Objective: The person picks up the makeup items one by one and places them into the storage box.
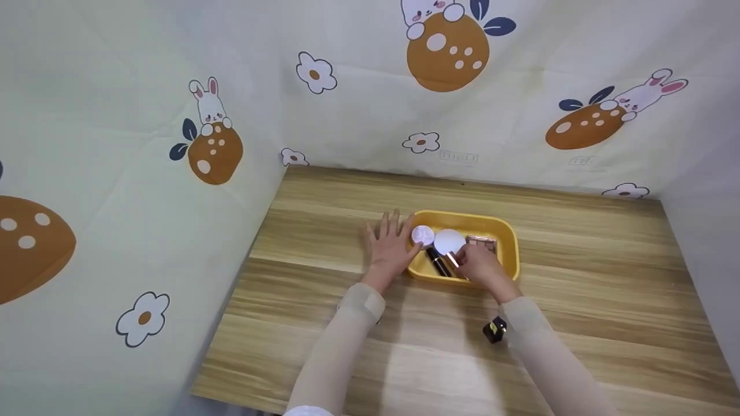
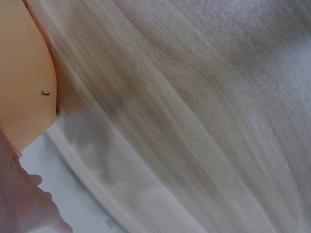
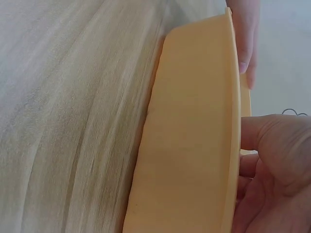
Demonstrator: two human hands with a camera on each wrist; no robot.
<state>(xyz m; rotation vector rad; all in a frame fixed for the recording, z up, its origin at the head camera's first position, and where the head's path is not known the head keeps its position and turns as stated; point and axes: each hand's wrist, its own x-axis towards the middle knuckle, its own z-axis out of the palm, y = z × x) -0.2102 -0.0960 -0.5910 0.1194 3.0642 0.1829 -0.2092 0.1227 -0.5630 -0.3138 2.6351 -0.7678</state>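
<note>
A yellow tray [image 1: 509, 222] sits on the wooden table with several cosmetics in it. My left hand [image 1: 388, 248] rests at its left rim, fingers spread and the thumb over the edge. Inside the tray, my right hand [image 1: 481, 264] pinches a slim, shiny pinkish tube [image 1: 452, 259]; its far end is hidden by the fingers. Near the left thumb lies a round patterned case [image 1: 422, 235], beside a plain white disc [image 1: 449, 241]. A black tube [image 1: 437, 263] slants below them. Partly behind the right hand is a palette [image 1: 484, 242] with small square pans.
On the table [image 1: 300, 231], a small black case [image 1: 495, 330] with a yellow mark lies close to the right forearm. Curtain-like walls with rabbit and flower prints rise behind and at the sides. The tray's tall side wall [image 3: 189, 121] fills the middle of the right wrist view.
</note>
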